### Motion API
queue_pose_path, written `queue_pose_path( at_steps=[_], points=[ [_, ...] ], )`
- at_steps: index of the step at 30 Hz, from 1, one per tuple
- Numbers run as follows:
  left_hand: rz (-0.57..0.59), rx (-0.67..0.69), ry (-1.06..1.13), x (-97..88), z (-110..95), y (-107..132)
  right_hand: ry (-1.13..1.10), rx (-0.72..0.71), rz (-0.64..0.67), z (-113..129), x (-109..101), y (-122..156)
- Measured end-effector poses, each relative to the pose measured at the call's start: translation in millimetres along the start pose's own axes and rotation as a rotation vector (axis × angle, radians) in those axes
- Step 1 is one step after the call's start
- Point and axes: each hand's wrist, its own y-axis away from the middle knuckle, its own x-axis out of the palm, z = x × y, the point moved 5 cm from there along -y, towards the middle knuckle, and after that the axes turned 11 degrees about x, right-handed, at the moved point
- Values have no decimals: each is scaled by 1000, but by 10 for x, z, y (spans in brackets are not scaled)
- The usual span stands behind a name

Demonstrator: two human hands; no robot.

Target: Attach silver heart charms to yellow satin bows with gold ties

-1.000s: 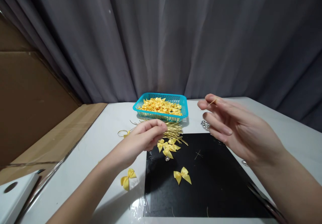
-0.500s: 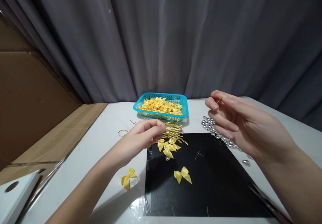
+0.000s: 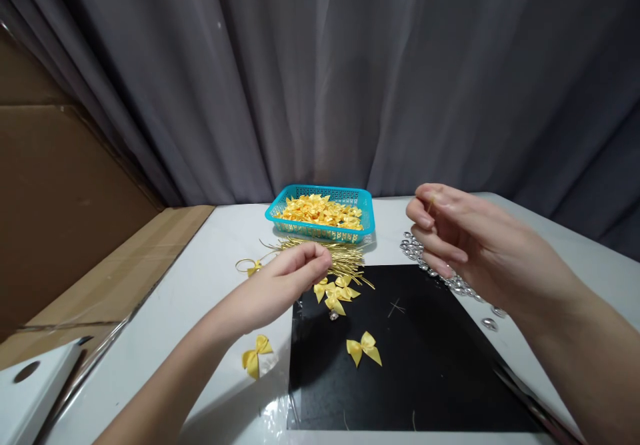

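Observation:
My right hand (image 3: 470, 242) is raised over the right side of the black mat (image 3: 425, 365). Its thumb and fingertips pinch a short, thin gold thread (image 3: 431, 203). Over the mat's left far corner is my left hand (image 3: 290, 278), its fingers closed; whatever they hold is hidden. Just beyond it, partly covered, lies a bundle of gold cords (image 3: 347, 256). Several yellow ribbon bows (image 3: 336, 293) lie close below the left hand, beside a small shiny bead (image 3: 334, 315). A single yellow bow (image 3: 364, 349) rests on the mat nearer to me.
A blue basket (image 3: 320, 232) of yellow bows stands at the back. Silver beads (image 3: 460, 286) are scattered along the right. Another bow (image 3: 257, 356) lies on the white table at left, with a gold cord loop (image 3: 244, 265) farther back. Dark tweezers or scissors (image 3: 530, 398) lie front right.
My right hand has shifted slightly left and down, with the thread still pinched. The left hand has dropped a little, uncovering a bow by the gold loop.

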Motion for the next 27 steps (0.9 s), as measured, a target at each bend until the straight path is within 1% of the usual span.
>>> queue_pose_path(
  at_steps=[3, 5, 7, 9, 10, 11, 12, 13, 14, 15, 16, 17, 18, 19, 21, 23, 26, 27],
  points=[
    [-44, -6, -58, -19, 13, 3, 41, 17, -11, -13, -2, 13],
    [-57, 9, -60, -28, -1, 5, 119, 48, -36, -35, -21, 14],
    [-51, 30, -34, -25, -24, 9, 255, 109, -80, -81, -56, -2],
    [-47, 27, -9, -20, -37, 16, 443, 200, -142, -154, -97, -31],
    [-53, 13, 5, -18, -37, 20, 551, 222, -190, -181, -118, -43],
    [-63, -6, 26, -16, -32, 24, 659, 191, -260, -180, -133, -50],
    [-75, -29, 55, -14, -23, 27, 766, 92, -341, -146, -127, -44],
    [-82, -56, 93, -8, -11, 30, 868, -70, -406, -89, -84, -18],
    [-90, -81, 136, -1, 4, 31, 952, -273, -432, -29, 1, 30],
    [-100, -105, 181, 4, 20, 31, 1014, -478, -411, 13, 114, 97],
    [-113, -130, 222, 8, 38, 29, 1067, -650, -350, 28, 237, 169],
    [-126, -153, 259, 10, 56, 26, 1114, -773, -275, 20, 352, 234],
    [-134, -168, 296, 13, 70, 22, 1168, -857, -218, 1, 448, 286],
    [-138, -174, 331, 16, 79, 16, 1223, -920, -191, -22, 522, 325],
    [-125, -171, 390, 24, 80, 7, 1318, -991, -199, -73, 603, 349],
    [-96, -160, 419, 29, 61, 8, 1320, -958, -205, -137, 598, 294],
    [-53, -165, 440, 37, 23, 28, 1218, -849, -203, -239, 512, 168],
    [-36, -163, 451, 43, 8, 34, 1202, -857, -205, -263, 496, 152]
  ],
)
